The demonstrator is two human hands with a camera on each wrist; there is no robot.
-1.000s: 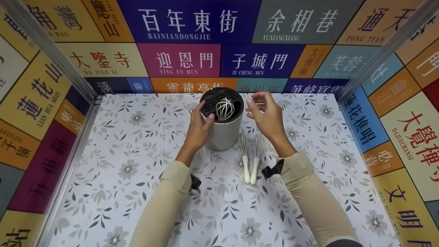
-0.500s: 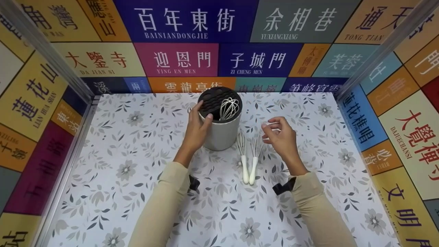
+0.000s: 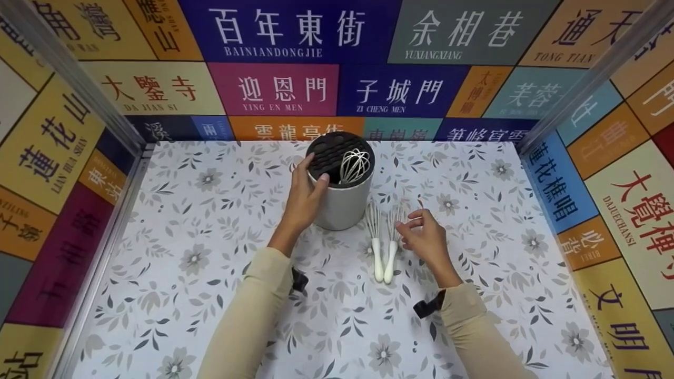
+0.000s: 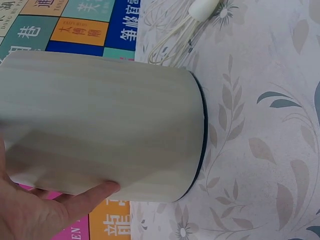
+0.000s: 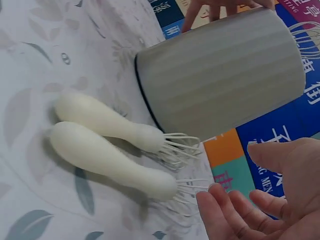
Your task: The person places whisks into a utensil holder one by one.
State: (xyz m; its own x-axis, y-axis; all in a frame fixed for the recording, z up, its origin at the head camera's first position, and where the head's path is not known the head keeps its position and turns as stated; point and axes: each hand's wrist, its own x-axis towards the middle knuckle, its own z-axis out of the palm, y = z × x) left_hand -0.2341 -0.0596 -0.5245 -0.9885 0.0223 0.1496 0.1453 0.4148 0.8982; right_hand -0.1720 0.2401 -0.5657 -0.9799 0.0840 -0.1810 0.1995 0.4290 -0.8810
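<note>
I have the left hand (image 3: 303,197) gripping the container (image 3: 343,209), one whisk (image 3: 356,166) poking out, and the right hand (image 3: 424,239) empty, thumb and fingers apart, by two whisks (image 3: 390,263) at the container's near right side, whose wires (image 3: 373,220) could snag if I pinch too widely.

Below the left hand (image 3: 304,199) lies a flower-patterned table (image 3: 210,300); beyond that hand stands a wall (image 3: 287,89) of colourful lettered panels (image 3: 453,31).
</note>
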